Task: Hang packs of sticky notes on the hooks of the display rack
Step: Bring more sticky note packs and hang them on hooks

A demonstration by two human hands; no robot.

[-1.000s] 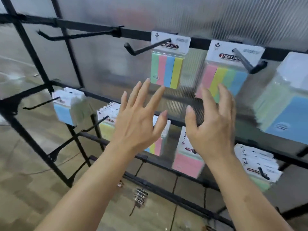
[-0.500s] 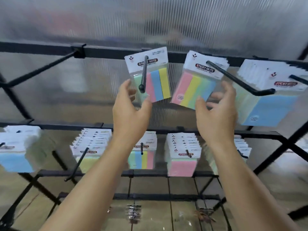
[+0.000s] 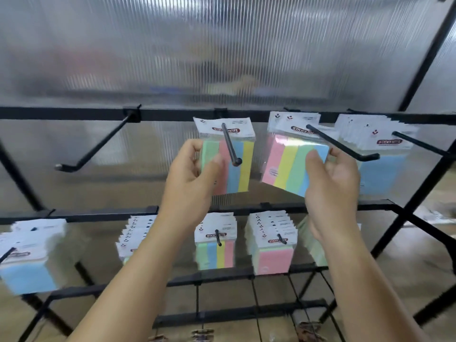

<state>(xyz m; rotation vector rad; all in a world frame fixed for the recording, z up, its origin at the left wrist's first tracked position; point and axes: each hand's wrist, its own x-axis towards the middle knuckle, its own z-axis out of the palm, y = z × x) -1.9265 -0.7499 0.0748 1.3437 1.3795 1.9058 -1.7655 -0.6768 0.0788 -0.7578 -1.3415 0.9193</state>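
Observation:
Two striped packs of sticky notes hang on the top bar of the black display rack (image 3: 74, 114). My left hand (image 3: 190, 178) grips the left pack (image 3: 238, 169) at its green edge, thumb on the front; it hangs on a hook (image 3: 230, 144). My right hand (image 3: 330, 178) holds the right pack (image 3: 286, 164) by its blue corner, and the pack is tilted on its long hook (image 3: 343, 146). More packs sit behind each one.
An empty hook (image 3: 96, 146) sticks out at the top left. A thick row of blue packs (image 3: 380, 169) hangs at the top right. The lower bar carries several full hooks (image 3: 271, 245). A ribbed translucent panel (image 3: 222, 58) stands behind the rack.
Both hands rose from open in front of the rack and closed on the two striped packs. My view shifted upward and closer to the top bar.

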